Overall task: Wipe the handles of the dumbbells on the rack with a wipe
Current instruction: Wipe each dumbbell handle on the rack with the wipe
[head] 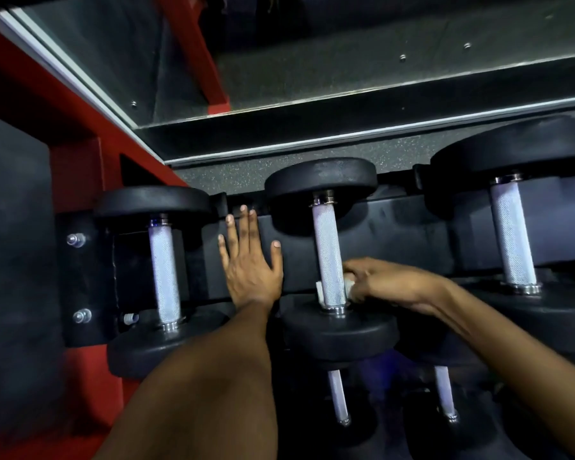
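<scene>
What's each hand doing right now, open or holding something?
Left hand: open, fingers spread flat on the rack tray.
Right hand: closed on the white wipe around the middle dumbbell handle.

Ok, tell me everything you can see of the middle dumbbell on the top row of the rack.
The middle dumbbell has two round black heads with a matte, rubbery look and a straight, silvery knurled handle with shiny collars at both ends. It lies across the black rack, handle running away from the camera, between two similar dumbbells. At the near end of the handle, the right hand holds a white wipe against it. The left hand rests flat on the rack beside it, not touching the dumbbell.
</scene>
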A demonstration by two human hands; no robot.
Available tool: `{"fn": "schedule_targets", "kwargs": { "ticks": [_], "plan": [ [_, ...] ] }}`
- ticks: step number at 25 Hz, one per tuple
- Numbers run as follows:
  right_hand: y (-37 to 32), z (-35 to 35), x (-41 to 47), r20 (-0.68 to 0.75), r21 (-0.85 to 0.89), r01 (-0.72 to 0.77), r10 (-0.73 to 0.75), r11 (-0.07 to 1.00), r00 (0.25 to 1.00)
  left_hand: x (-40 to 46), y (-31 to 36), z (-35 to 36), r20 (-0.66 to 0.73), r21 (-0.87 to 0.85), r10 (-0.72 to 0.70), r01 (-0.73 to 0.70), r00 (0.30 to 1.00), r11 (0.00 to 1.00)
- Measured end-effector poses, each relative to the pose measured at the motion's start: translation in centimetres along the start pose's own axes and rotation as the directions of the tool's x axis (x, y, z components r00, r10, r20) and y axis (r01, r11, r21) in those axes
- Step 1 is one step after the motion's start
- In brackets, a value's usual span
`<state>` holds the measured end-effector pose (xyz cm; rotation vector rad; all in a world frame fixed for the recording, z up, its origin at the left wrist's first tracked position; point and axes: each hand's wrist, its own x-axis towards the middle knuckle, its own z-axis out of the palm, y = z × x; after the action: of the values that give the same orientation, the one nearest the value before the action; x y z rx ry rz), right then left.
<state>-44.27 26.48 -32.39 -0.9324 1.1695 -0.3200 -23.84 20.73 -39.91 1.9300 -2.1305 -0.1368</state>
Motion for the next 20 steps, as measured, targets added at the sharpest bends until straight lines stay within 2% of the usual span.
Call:
{"fn": "schedule_targets", "kwargs": {
  "ticks": [4, 6, 9, 13, 16, 17, 19, 20],
  "plan": [
    [0.5, -0.4, -0.8, 0.192, 0.225, -0.001, -0.044, 0.974, 0.980, 0.1, 0.0, 0.2, -0.011, 0.009, 0.000, 0.000, 1.000, 1.000],
    [0.1, -0.2, -0.2, 0.216, 0.130, 0.026, -0.054, 0.991, 0.975, 0.0, -0.1, 0.2, -0.015, 0.003, -0.002, 0.002, 1.000, 1.000],
    [-0.5, -0.9, -0.5, 0.089, -0.003, -0.012, 0.012, 1.000, 0.996, 0.1, 0.0, 0.4, -0.014, 0.010, -0.001, 0.001, 1.000, 1.000],
    [-0.7, 0.3, -0.4, 0.098, 0.030, -0.014, 0.011, 0.999, 0.995, 0.0, 0.0, 0.3, -0.018, 0.017, -0.001, 0.001, 1.000, 1.000],
    [-0.8, 0.5, -0.8, -0.031, -0.130, -0.014, 0.010, 0.991, 0.999, 0.0, -0.2, 0.3, -0.002, 0.022, 0.002, -0.002, 1.000, 1.000],
    [-0.5, 0.3, -0.9, -0.061, -0.122, -0.025, 0.017, 0.992, 0.998, 0.1, -0.1, 0.2, 0.000, 0.024, -0.003, 0.003, 1.000, 1.000],
    [-0.8, 0.4, -1.3, -0.076, 0.049, -0.047, 0.051, 0.998, 0.996, 0.2, 0.1, 0.1, 0.004, 0.027, -0.009, 0.009, 1.000, 1.000],
    [-1.0, 1.1, -1.2, -0.093, 0.061, -0.047, 0.053, 0.997, 0.994, 0.1, 0.0, 0.1, 0.015, 0.025, -0.009, 0.009, 1.000, 1.000]
  ]
}}
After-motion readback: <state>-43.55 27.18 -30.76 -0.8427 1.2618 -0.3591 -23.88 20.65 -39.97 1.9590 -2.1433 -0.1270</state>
